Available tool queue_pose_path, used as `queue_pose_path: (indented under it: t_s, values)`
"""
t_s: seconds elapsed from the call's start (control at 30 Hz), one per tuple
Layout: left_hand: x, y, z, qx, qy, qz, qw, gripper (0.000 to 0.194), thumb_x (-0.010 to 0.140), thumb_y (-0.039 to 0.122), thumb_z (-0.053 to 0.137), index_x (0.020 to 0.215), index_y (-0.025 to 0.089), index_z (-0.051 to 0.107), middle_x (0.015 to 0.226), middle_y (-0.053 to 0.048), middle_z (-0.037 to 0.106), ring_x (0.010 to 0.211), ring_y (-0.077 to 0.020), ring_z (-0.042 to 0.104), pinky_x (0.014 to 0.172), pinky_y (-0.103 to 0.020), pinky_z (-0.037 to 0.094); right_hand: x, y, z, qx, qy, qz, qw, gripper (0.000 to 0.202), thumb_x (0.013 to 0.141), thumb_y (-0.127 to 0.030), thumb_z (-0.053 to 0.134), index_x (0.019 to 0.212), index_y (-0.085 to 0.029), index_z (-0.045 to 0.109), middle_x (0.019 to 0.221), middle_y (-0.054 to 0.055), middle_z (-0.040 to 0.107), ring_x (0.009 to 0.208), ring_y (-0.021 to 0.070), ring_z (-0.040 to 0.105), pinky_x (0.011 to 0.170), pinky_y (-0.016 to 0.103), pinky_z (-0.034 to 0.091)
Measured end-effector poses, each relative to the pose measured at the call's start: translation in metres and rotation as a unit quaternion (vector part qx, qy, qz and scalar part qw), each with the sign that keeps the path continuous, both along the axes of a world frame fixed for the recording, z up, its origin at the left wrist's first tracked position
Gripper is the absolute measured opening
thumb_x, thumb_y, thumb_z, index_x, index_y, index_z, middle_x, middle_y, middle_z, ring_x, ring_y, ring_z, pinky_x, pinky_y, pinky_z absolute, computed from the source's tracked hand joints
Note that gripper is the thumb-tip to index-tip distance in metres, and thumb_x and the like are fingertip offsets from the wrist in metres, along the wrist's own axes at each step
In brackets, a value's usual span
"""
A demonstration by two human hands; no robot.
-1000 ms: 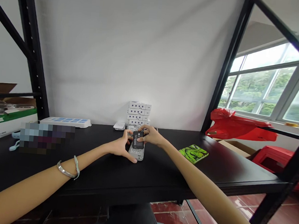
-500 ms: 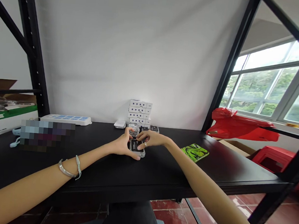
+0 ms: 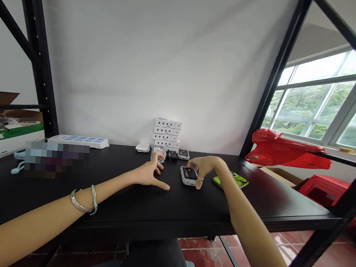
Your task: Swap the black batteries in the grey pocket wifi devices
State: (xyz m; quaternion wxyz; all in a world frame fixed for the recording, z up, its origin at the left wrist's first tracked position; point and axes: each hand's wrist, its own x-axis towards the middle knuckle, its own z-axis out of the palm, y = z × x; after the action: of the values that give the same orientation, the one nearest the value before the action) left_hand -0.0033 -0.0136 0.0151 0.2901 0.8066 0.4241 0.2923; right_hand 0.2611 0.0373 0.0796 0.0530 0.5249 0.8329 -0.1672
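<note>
bright daylight from right-hand windows (image 3: 319, 103), soft wall (image 3: 153, 57) shadows, pixelated patch at left

A black table (image 3: 141, 206) carries devices (image 3: 183, 154), stacked boxes (image 3: 165, 137) and a power strip (image 3: 78, 141).

We're sporting a silvery bangle (image 3: 79, 204) and pale cord bracelet (image 3: 94, 200) on our left forearm (image 3: 112, 186), a ring (image 3: 200, 178) on our right hand (image 3: 205, 166)!

Device housing (image 3: 188, 183) between the right hand's (image 3: 205, 167) fingers: light grey; inset battery (image 3: 188, 172): black, pale lettering. Phone case (image 3: 239, 180) right of those fingers: lime green, black curved-line pattern. Box stack (image 3: 164, 134) beyond the left hand's (image 3: 146, 173) fingers: white, small dark-blue squares in rows.
</note>
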Motion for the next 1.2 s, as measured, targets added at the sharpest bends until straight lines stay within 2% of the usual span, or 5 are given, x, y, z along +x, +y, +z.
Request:
queue_pose_path:
  t_s: [0.07,0.3,0.53,0.73,1.2]
  values:
    - [0.001,-0.001,0.0,0.007,0.007,0.002,1.0,0.033,0.095,0.03,0.062,0.125,0.017,0.055,0.123,-0.009,0.061,0.102,-0.0245,0.065,0.085,-0.045,0.056,0.01,0.008,-0.003,0.006,-0.005,-0.021,1.0,0.031,0.094,-0.034,0.059,0.12,-0.017,0.058,0.117,0.008,0.061,0.097,0.0199,0.062,0.083,0.041,0.054]
    - [0.0,0.001,0.01,0.038,0.037,0.079,0.996,0.029,0.096,0.03,0.062,0.122,0.017,0.058,0.121,-0.008,0.062,0.1,-0.0235,0.066,0.084,-0.044,0.056,0.007,0.025,-0.019,0.046,0.027,-0.047,0.997,0.031,0.094,-0.034,0.058,0.121,-0.017,0.058,0.123,0.009,0.059,0.104,0.0214,0.061,0.088,0.043,0.053]
    - [0.0,0.043,0.041,-0.003,0.076,0.248,0.966,0.028,0.096,0.032,0.06,0.12,0.017,0.059,0.121,-0.007,0.063,0.101,-0.0249,0.065,0.085,-0.044,0.056,0.001,0.019,-0.012,0.141,0.074,-0.024,0.987,0.033,0.095,-0.034,0.057,0.124,-0.02,0.056,0.13,0.009,0.056,0.109,0.0227,0.059,0.092,0.045,0.051]
    - [0.0,0.065,0.048,-0.06,0.124,0.27,0.953,0.028,0.096,0.031,0.061,0.121,0.017,0.059,0.121,-0.008,0.063,0.1,-0.0241,0.066,0.084,-0.043,0.057,-0.004,0.027,-0.018,0.188,0.092,-0.017,0.978,0.03,0.095,-0.034,0.057,0.121,-0.019,0.058,0.125,0.009,0.058,0.105,0.0217,0.06,0.089,0.042,0.052]
    - [0.01,-0.033,0.021,-0.011,0.247,0.179,0.952,0.025,0.096,0.033,0.061,0.116,0.018,0.061,0.116,-0.006,0.065,0.097,-0.0232,0.067,0.082,-0.041,0.057,-0.049,0.06,-0.04,0.209,0.124,0.026,0.97,0.032,0.095,-0.034,0.057,0.122,-0.019,0.057,0.127,0.009,0.057,0.108,0.0221,0.059,0.091,0.044,0.052]
